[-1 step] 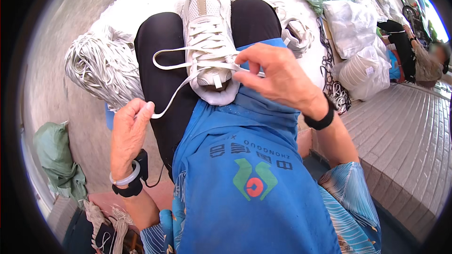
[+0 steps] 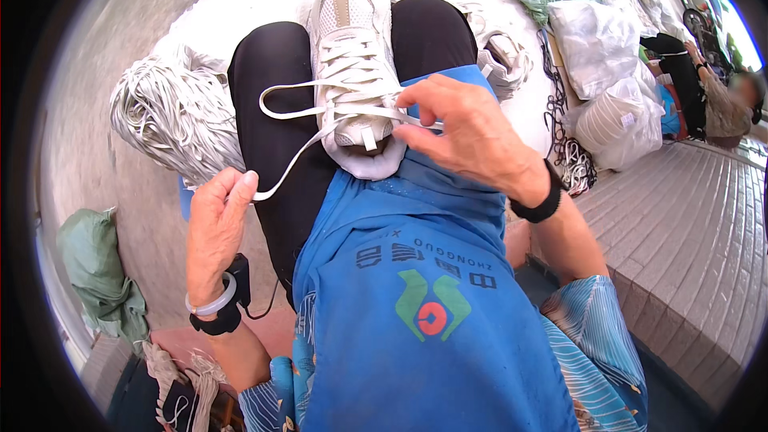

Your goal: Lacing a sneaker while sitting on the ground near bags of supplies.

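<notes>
Nothing has shifted since the earlier frame. Left hand (image 2: 214, 228) pinches the end of the white shoelace (image 2: 290, 162) between its fingers (image 2: 240, 186). Right hand (image 2: 464, 132) grips the lace's other run beside the white sneaker (image 2: 354, 64), which rests on the person's lap just beyond those fingers.

White mesh sneaker with beige toe panel (image 2: 352, 40), flat white lace (image 2: 292, 162), black trousers (image 2: 276, 112), bright blue apron with green-and-red emblem (image 2: 416, 304), black wristbands, pale jade bangle (image 2: 210, 304), blue wave-striped sleeves, grey-white bundle of cords (image 2: 172, 116), green cloth (image 2: 100, 272).
</notes>
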The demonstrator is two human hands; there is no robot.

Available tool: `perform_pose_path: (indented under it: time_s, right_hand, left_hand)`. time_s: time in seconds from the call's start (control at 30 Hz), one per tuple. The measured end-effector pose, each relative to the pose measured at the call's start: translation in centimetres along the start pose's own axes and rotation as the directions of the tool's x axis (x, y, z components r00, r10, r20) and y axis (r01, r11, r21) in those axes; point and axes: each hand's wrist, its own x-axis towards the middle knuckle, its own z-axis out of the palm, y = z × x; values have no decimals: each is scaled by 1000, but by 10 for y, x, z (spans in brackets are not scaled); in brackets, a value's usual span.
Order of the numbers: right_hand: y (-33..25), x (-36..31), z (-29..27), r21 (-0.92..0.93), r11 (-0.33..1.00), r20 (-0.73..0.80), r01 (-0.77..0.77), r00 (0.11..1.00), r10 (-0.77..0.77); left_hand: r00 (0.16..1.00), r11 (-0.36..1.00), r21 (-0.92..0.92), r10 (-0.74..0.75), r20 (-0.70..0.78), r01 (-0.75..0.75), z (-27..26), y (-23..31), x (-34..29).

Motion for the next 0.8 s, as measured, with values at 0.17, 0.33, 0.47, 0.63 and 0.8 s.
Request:
perform_pose_path:
  time_s: [0.17, 0.33, 0.47, 0.63, 0.8]
  right_hand:
    - [2, -4, 9, -34, 999, -30, -8, 1000, 7]
    - [5, 3, 6, -47, 999, -57, -1, 998, -2]
    - [4, 4, 7, 22, 1000, -40, -21, 999, 22]
    - [-9, 6, 0, 176, 958, 112, -227, 971, 210]
    - [-5, 4, 0, 156, 979, 77, -129, 990, 119]
  left_hand:
    - [998, 999, -30, -13, 68, 15, -12, -13, -1]
    - [996, 669, -742, -23, -87, -50, -11, -40, 4]
    - [908, 407, -894, -275, -317, -189, 9, 17, 15]
    - [933, -134, -988, 340, -119, -78, -2, -8, 30]
    - [945, 310, -942, 326, -19, -126, 9, 16, 28]
